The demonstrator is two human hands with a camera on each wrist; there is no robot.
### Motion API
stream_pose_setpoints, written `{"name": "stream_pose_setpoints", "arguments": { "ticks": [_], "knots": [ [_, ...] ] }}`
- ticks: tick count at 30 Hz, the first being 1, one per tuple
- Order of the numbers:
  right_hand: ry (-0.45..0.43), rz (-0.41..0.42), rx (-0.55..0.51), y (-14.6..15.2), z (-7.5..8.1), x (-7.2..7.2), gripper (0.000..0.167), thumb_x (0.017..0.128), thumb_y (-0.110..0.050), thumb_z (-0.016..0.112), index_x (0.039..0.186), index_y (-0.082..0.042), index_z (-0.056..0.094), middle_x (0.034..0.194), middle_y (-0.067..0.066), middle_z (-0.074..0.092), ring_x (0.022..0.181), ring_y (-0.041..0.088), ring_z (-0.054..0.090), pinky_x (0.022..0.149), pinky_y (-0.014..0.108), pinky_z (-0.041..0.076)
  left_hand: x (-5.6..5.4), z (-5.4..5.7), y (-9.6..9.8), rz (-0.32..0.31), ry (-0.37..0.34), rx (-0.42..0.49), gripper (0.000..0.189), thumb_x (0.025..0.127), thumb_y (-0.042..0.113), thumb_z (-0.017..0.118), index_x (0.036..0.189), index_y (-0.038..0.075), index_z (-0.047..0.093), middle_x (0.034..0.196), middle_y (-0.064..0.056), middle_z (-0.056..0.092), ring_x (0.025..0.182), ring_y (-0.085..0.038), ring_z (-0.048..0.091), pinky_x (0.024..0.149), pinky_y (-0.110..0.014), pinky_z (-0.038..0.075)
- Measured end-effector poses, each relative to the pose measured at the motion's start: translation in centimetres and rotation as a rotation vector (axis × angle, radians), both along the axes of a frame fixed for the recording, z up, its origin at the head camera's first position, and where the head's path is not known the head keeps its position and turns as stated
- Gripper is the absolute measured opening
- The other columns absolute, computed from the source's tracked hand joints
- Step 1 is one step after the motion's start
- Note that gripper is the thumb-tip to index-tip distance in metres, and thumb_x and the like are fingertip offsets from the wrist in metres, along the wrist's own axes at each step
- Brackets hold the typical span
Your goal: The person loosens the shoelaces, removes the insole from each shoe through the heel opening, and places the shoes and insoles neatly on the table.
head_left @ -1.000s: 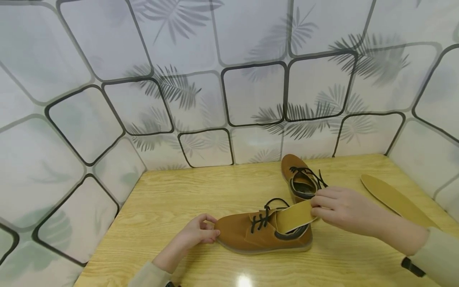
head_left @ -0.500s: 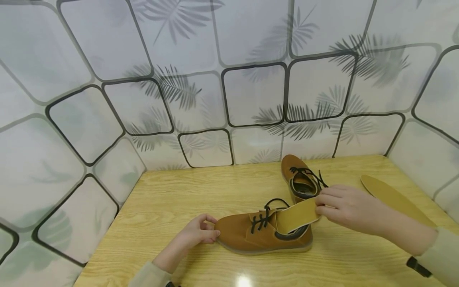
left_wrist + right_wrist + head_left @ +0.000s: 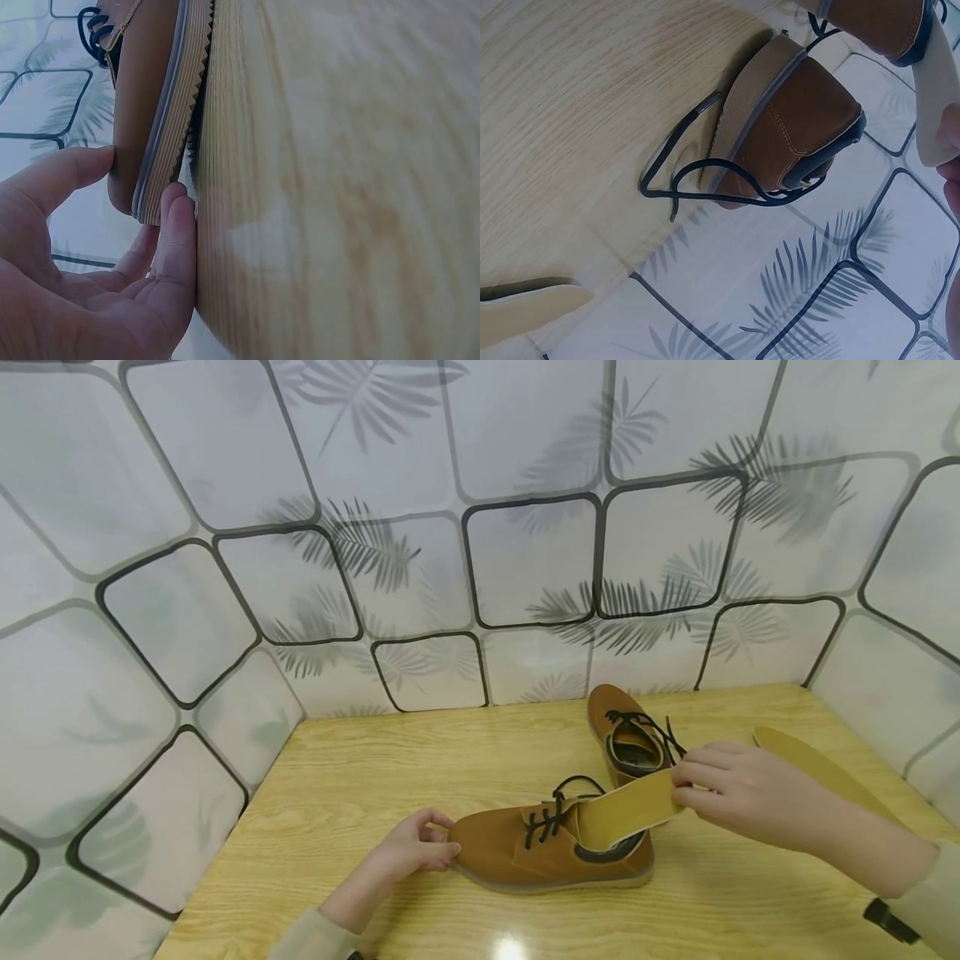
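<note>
A brown lace-up shoe [image 3: 491, 843] lies sideways on the table, toe to the left, black laces threaded. My left hand [image 3: 411, 846] grips its toe; in the left wrist view the thumb [image 3: 91, 166] rests on the upper and fingertips [image 3: 174, 196] reach under the sole. A tan insole [image 3: 626, 812] slants up out of the shoe's opening, its front part hidden inside. My right hand [image 3: 738, 793] pinches the insole's raised heel end, and the right wrist view shows the insole's pale underside [image 3: 935, 90].
Behind stands a second brown shoe [image 3: 615, 710], its laces [image 3: 671, 735] trailing near my right hand. Another tan insole [image 3: 817, 764] lies at the right on the wooden table [image 3: 360, 768]. A patterned covering [image 3: 420, 585] rises along the back and sides.
My right hand has drawn the insole to the right, so more of it shows outside the shoe. My left hand and the shoe have stayed put.
</note>
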State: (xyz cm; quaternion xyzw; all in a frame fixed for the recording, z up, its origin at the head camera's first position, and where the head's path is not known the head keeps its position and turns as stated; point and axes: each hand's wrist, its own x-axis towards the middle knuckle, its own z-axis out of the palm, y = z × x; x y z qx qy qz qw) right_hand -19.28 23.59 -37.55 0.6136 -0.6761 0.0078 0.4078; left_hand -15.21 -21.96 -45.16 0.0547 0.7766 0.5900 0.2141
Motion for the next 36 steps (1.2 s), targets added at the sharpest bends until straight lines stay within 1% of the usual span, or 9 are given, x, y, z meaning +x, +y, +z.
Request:
{"name": "stream_pose_setpoints", "arguments": {
  "ticks": [7, 14, 19, 23, 30, 36],
  "knots": [
    [-0.006, 0.000, -0.007, 0.3, 0.1, 0.2, 0.046, 0.115, -0.005, 0.030, 0.092, -0.014, 0.068, 0.094, -0.004, 0.068, 0.084, 0.013, 0.060, 0.073, 0.029, 0.053, 0.1, -0.2, -0.1, -0.004, 0.008, 0.004, 0.049, 0.096, 0.009, 0.073, 0.135, -0.009, 0.049, 0.106, -0.010, 0.068, 0.089, -0.013, 0.070, 0.088, -0.030, 0.063],
    [0.014, -0.005, -0.009, 0.6, 0.2, 0.3, 0.046, 0.115, -0.004, 0.030, 0.092, -0.012, 0.068, 0.093, -0.003, 0.070, 0.084, 0.014, 0.062, 0.074, 0.030, 0.054, 0.2, -0.3, -0.2, -0.005, 0.017, 0.004, 0.050, 0.096, 0.009, 0.073, 0.136, -0.010, 0.049, 0.107, -0.010, 0.068, 0.089, -0.013, 0.070, 0.087, -0.029, 0.064],
    [0.011, -0.008, -0.012, 1.0, 0.2, 0.5, 0.046, 0.114, -0.004, 0.029, 0.092, -0.012, 0.069, 0.093, -0.003, 0.070, 0.083, 0.014, 0.063, 0.074, 0.030, 0.054, 0.2, -0.3, -0.2, -0.008, 0.020, 0.004, 0.050, 0.096, 0.009, 0.073, 0.135, -0.010, 0.049, 0.106, -0.009, 0.067, 0.089, -0.013, 0.070, 0.088, -0.029, 0.064],
    [0.011, -0.023, -0.008, 1.2, 0.4, 0.6, 0.048, 0.115, -0.005, 0.028, 0.092, -0.013, 0.069, 0.094, -0.003, 0.070, 0.084, 0.014, 0.063, 0.075, 0.031, 0.054, 0.2, -0.3, -0.1, -0.010, 0.019, 0.002, 0.050, 0.096, 0.009, 0.073, 0.136, -0.010, 0.049, 0.106, -0.009, 0.066, 0.089, -0.013, 0.070, 0.088, -0.030, 0.064],
    [0.005, -0.041, -0.013, 1.5, 0.8, 0.8, 0.048, 0.117, -0.008, 0.028, 0.093, -0.014, 0.069, 0.093, -0.004, 0.069, 0.082, 0.014, 0.061, 0.070, 0.030, 0.053, 0.2, -0.4, -0.2, -0.010, 0.010, 0.007, 0.049, 0.096, 0.009, 0.073, 0.135, -0.008, 0.049, 0.106, -0.009, 0.066, 0.089, -0.013, 0.070, 0.088, -0.030, 0.063],
    [0.012, -0.046, -0.024, 1.9, 0.8, 0.7, 0.049, 0.118, -0.011, 0.028, 0.092, -0.014, 0.070, 0.093, -0.003, 0.071, 0.082, 0.015, 0.064, 0.071, 0.032, 0.054, 0.2, -0.5, -0.2, -0.004, 0.008, 0.000, 0.048, 0.096, 0.009, 0.073, 0.135, -0.007, 0.049, 0.106, -0.008, 0.066, 0.089, -0.014, 0.069, 0.089, -0.031, 0.063]
  ]
}}
